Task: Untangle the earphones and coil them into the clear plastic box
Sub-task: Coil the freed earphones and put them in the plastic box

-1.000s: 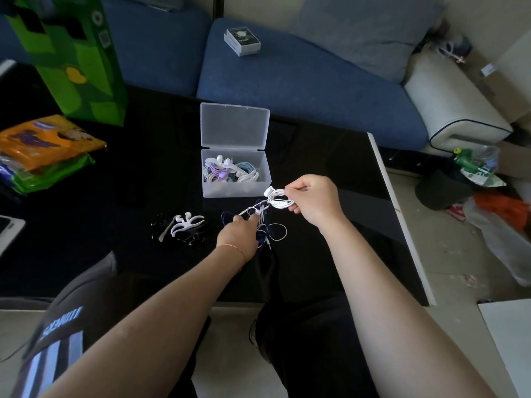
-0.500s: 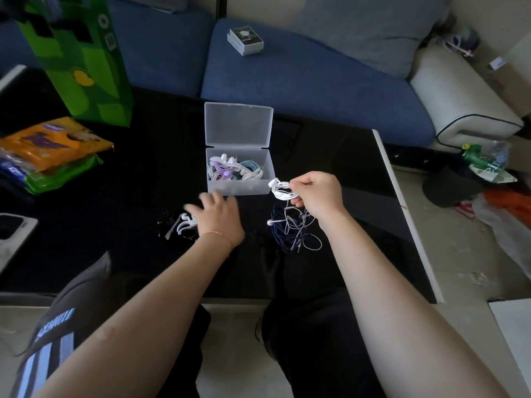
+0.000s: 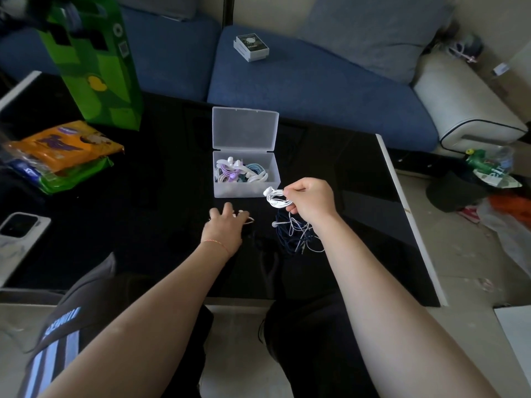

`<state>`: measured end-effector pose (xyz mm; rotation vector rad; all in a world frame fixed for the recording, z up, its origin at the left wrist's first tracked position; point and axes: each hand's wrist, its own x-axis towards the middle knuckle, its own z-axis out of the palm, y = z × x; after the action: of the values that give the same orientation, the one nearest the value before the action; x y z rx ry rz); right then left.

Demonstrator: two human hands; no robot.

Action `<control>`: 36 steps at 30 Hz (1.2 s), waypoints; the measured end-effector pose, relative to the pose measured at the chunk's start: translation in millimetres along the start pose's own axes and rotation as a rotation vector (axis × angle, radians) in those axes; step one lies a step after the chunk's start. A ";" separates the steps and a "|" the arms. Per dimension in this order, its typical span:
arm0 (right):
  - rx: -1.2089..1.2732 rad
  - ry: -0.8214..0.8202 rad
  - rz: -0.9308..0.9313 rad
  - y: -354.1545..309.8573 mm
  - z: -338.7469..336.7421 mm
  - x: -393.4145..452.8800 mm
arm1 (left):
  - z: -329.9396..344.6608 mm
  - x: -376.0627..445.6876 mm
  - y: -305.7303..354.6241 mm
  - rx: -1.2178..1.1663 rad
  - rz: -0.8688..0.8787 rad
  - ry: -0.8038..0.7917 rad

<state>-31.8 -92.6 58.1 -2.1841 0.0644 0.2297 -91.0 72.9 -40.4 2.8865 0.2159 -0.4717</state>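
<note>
Black table (image 3: 143, 225), right hand (image 3: 311, 201) pinching white earphones (image 3: 277, 198) beside clear box (image 3: 245, 191)

Two hands (image 3: 227, 228) (image 3: 311, 203), one clear box (image 3: 245, 173), one phone (image 3: 21, 235).

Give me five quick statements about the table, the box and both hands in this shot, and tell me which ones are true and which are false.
1. The clear plastic box has its lid open. True.
2. The box is empty. False: coiled white, purple and blue earphones lie inside.
3. The right hand holds a bundle of white earphones. True.
4. The left hand rests on the phone. False: it lies over the small white earphones in front of the box; the phone sits apart at the table's left edge.
5. A dark blue cable tangle lies on the black table below the right hand. True.
</note>
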 end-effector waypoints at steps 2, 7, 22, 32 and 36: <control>-0.001 -0.001 0.004 1.1 -0.3 0.5 | 1.1 0.4 7.2 -0.056 0.066 0.043; -0.014 -0.005 0.001 2.7 -2.4 2.5 | 1.1 -0.3 15.9 -0.063 0.046 0.109; -0.021 -0.020 0.000 4.0 -7.3 2.4 | -5.7 3.3 19.6 -0.346 0.116 0.221; -0.019 -0.029 -0.022 3.2 -8.2 2.7 | -2.7 1.9 26.9 -0.052 0.212 0.162; -0.008 -0.029 -0.025 4.0 -9.3 2.2 | -8.7 -1.8 33.0 -0.051 0.289 0.177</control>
<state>-28.8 -102.4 59.7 -2.1882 0.0196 0.2471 -84.3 42.8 -25.8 2.8440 -0.1602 -0.1570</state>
